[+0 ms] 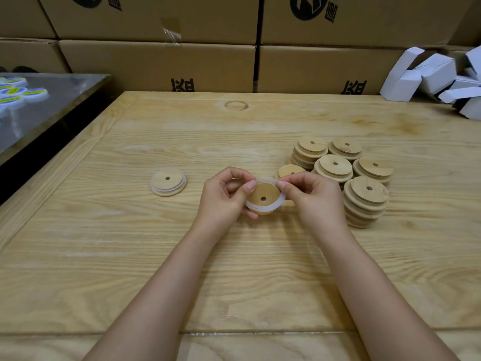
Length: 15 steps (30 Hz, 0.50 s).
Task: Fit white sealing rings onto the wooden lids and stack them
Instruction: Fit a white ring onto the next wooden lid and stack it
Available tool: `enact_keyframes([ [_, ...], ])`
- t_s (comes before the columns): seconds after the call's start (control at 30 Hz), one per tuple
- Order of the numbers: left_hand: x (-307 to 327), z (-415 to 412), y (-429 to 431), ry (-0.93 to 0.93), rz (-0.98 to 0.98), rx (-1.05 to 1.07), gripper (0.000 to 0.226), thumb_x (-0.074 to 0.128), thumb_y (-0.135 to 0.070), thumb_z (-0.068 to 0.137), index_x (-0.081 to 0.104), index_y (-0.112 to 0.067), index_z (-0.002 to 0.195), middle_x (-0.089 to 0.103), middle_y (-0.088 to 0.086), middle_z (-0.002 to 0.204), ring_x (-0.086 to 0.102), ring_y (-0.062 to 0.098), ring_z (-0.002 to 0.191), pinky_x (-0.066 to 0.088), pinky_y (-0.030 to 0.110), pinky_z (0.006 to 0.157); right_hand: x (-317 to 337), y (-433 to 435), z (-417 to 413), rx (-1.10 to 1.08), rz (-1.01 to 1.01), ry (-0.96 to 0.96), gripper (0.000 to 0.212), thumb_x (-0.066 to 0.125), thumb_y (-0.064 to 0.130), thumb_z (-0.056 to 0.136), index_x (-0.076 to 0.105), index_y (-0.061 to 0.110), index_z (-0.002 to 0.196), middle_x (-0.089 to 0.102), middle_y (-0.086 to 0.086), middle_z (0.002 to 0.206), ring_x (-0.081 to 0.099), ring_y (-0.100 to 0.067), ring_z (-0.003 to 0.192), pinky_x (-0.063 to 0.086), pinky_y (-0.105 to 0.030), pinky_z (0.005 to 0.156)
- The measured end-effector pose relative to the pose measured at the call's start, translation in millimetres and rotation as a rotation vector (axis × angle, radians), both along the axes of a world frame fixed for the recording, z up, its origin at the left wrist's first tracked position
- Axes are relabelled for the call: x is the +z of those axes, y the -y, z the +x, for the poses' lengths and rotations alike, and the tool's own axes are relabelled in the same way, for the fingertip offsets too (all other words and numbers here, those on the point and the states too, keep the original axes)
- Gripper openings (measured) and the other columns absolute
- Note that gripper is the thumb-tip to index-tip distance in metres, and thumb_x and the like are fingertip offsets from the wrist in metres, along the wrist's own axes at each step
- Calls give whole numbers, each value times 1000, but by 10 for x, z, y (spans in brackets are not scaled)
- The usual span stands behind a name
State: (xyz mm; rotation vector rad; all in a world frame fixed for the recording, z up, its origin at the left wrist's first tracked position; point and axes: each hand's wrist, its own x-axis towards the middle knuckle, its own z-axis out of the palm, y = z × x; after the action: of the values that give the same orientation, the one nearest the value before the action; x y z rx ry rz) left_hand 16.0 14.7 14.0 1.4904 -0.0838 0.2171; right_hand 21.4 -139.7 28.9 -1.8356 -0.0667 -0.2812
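Note:
A round wooden lid (pixel 263 196) with a centre hole sits between my two hands, just above the table. A white sealing ring (pixel 261 207) lies loosely around it, its far edge lifted. My left hand (pixel 226 196) holds the lid's left side and pinches the ring with the thumb. My right hand (pixel 311 194) pinches the ring's upper right edge. One lid with a white ring fitted (pixel 168 182) lies alone to the left. Several stacks of bare wooden lids (pixel 364 199) stand to the right.
The wooden table (pixel 234 269) stretches wide in front. A metal tray (pixel 52 100) with small coloured round items lies at the far left. Cardboard boxes (pixel 161 61) wall off the back. White folded cartons (pixel 437 76) pile up at the far right.

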Motion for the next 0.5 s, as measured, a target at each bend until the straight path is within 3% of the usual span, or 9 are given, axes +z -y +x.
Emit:
enact_keyframes([
  [0.17,1,-13,-5,4,-31,47,11,60,0,87,57,-9,81,68,-2,64,66,16,56,53,28,42,18,-13,-16,45,-34,-3,16,71,15,81,68,28,72,70,9,75,66,-5,76,53,-23,75],
  [0.33,20,-20,-22,35,-77,39,11,62,-1,85,57,-8,81,70,-1,68,68,17,61,55,29,44,27,-4,-15,44,18,-42,7,70,20,82,69,16,77,71,0,81,67,-17,81,54,-35,81],
  [0.5,39,-22,-52,61,-116,11,9,60,0,86,56,-7,81,69,0,70,68,17,67,56,31,48,41,-12,-30,101,36,4,7,72,15,81,66,19,80,70,4,82,65,-5,76,51,-19,72],
])
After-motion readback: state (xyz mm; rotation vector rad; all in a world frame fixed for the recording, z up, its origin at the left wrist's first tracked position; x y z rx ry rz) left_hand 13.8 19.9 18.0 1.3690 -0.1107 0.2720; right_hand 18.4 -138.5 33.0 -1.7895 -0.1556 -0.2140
